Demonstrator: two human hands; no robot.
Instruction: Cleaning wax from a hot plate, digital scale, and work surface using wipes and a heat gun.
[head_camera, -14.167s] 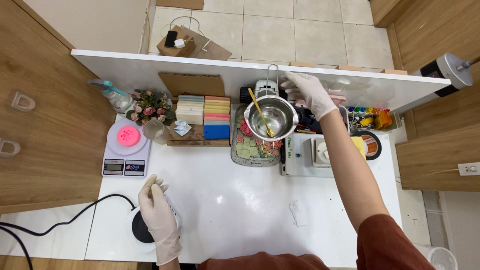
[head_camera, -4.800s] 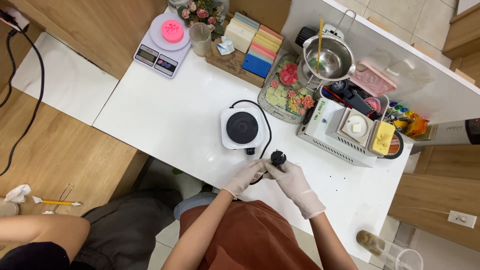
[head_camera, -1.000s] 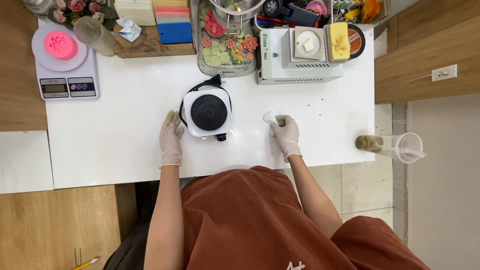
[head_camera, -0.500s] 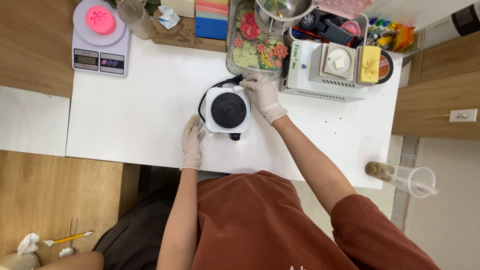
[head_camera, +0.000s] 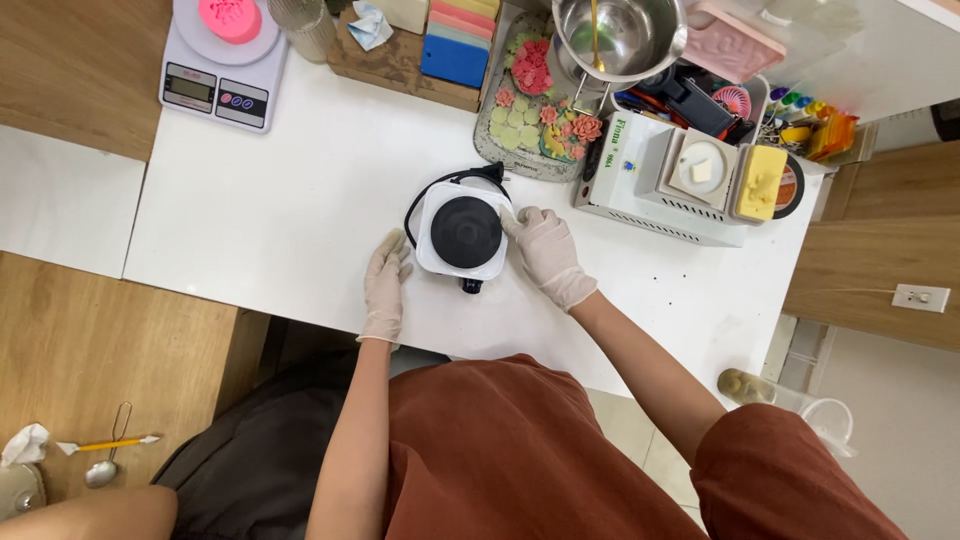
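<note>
While both gloved hands, the left hand (head_camera: 385, 285) and right hand (head_camera: 545, 250), rest open against the small white hot plate with its black round top (head_camera: 463, 232), the person should slide it slowly and keep it flat.

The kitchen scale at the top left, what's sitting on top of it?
On the kitchen scale sits a round white dish holding a pink flower-shaped piece. The dish covers the weighing platform, and the picture's top edge cuts off its far side.

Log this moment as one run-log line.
left hand: gloved, at left edge of small white hot plate | right hand: gloved, on its right edge | hot plate: flat on white table, nothing on it
</note>
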